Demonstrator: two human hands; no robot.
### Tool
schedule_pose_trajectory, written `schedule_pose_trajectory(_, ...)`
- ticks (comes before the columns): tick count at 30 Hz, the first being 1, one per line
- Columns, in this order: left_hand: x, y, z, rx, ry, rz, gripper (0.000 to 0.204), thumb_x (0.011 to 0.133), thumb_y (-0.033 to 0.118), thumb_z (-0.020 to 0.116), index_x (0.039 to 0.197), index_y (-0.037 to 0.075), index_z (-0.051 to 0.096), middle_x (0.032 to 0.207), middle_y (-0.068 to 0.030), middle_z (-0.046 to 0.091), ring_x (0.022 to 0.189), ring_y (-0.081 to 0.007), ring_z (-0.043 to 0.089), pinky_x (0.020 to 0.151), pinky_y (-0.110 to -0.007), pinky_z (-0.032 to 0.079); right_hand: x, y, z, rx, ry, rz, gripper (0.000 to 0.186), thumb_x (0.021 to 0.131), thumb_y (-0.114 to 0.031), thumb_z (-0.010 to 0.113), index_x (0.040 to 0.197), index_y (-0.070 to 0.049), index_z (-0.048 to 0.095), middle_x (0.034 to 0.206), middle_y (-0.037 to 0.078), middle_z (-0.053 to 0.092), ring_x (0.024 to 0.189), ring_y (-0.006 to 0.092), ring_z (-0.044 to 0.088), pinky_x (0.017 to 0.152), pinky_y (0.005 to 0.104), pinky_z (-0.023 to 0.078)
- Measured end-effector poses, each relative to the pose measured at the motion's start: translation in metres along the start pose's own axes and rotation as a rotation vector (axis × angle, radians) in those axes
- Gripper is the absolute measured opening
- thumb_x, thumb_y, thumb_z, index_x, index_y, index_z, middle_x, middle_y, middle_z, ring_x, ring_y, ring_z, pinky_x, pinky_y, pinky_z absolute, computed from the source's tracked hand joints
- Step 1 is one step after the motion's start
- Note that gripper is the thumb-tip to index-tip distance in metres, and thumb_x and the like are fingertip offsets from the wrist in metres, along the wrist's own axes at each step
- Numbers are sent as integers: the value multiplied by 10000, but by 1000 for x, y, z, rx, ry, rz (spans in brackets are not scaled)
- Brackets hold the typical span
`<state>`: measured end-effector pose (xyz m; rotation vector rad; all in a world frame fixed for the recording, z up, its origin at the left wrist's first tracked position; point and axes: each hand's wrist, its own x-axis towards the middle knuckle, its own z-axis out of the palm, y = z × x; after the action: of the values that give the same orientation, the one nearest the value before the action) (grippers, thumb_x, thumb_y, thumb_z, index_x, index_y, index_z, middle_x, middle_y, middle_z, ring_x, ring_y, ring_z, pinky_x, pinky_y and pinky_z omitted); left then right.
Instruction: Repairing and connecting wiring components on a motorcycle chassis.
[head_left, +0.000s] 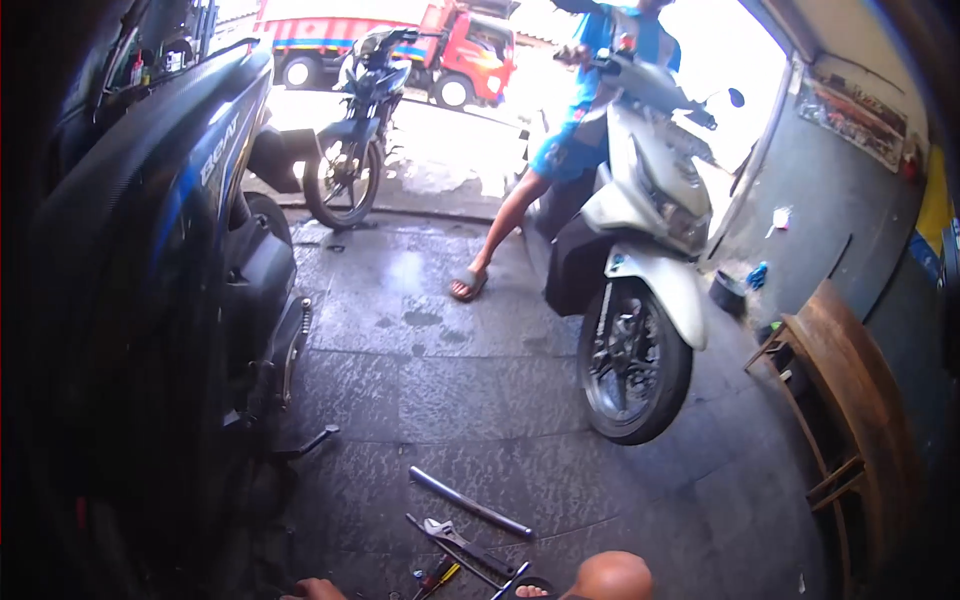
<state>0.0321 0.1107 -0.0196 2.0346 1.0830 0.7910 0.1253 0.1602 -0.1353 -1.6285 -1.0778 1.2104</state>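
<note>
Only a small part of my left hand (318, 589) shows at the lower edge, beside the dark motorcycle (150, 300) on the left. Its fingers are cut off by the frame, so whether it holds anything is hidden. My right hand is out of the picture. On the tiled floor, right of the visible hand, lie a metal pipe (470, 502), an adjustable wrench (465, 545) and a screwdriver with a yellow and black handle (437, 577). A thin rod lies beside the wrench, and another metal bar (512, 580) lies near my foot. My bent knee (612, 577) rises at the bottom.
A person in blue (575, 120) sits astride a white scooter (640, 190), one sandalled foot on the floor. Another motorcycle (350, 150) stands at the doorway, with a red truck (470, 55) outside. A wooden frame (850, 380) and a black bucket (728, 293) are along the right wall.
</note>
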Motion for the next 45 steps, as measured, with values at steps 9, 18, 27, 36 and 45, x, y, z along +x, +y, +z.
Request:
schedule_pose_trajectory(9,-35,-136,62,-475,641,-839,621,919,448,573,1239,-82,525,1250,-238,531,1104,-317,537,936,-420,456,-1,-12,-2,-313,-36,-14,550,704,-547,779,843,-19,710,836,203,684,821,377,670,712,457,516)
schedule_pose_trajectory(18,-14,-130,58,-517,594,-973,847,873,584,572,1402,-28,323,1404,-257,356,1227,-363,467,993,-459,445,-14,-24,-10,-432,32,1,524,729,-531,768,850,-24,710,853,217,677,826,388,661,723,465,511)
schedule_pose_trajectory(27,-5,-173,82,-676,746,-667,327,864,319,663,837,-2,719,781,-102,671,691,-264,623,642,-389,512,-9,-14,-12,-432,43,66,480,746,-509,746,885,-50,712,891,221,675,872,411,648,754,479,504)
schedule_pose_trajectory(36,-7,-159,70,-712,621,-654,383,893,379,628,878,16,750,825,-117,698,720,-232,652,595,-343,527,4,9,-14,-527,-103,11,558,848,-555,632,962,-11,683,940,236,688,911,424,658,735,484,515)
schedule_pose_trajectory(45,-8,-148,65,-675,759,-880,570,885,399,682,1115,-120,632,1121,-178,665,1001,-252,631,893,-358,491,-9,32,-23,-352,47,-132,483,880,-452,651,946,25,688,846,232,687,795,396,684,734,436,521)
